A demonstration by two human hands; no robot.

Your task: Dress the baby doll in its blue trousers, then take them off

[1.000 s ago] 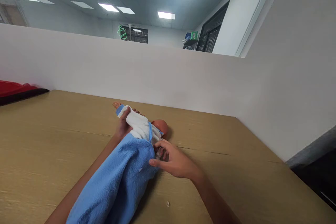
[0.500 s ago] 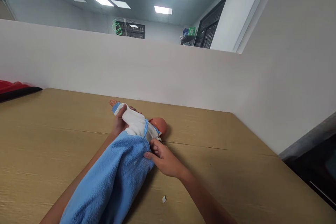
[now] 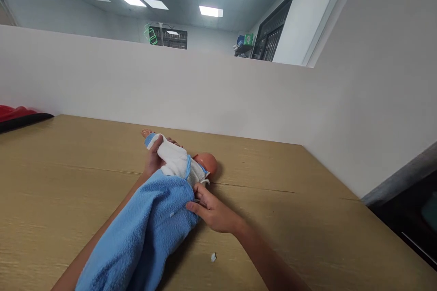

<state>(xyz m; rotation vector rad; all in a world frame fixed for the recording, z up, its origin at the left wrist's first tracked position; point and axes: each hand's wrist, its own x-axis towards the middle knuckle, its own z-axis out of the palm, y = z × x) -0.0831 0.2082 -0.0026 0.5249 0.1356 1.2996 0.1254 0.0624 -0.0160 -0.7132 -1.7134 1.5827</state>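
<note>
A baby doll lies on the table with its bald head to the right. It wears a white top with blue trim, and one sleeved arm points to the upper left. My left hand is wrapped round that sleeve, its thumb on top and other fingers partly hidden behind. Blue fleece cloth covers the doll's lower part and stretches toward me over my left forearm. At the cloth's upper right edge, my right hand pinches the fabric between thumb and fingers. A small white tab or scrap shows on the fleece.
The wooden table has a seam across it. A small white scrap lies near my right forearm. Red cloth with a black edge sits at the far left. A low white wall stands behind the table.
My right hand has shifted slightly down along the fleece edge, and the thumb has moved a little from the fingers. The left hand and doll stay nearly in place.
</note>
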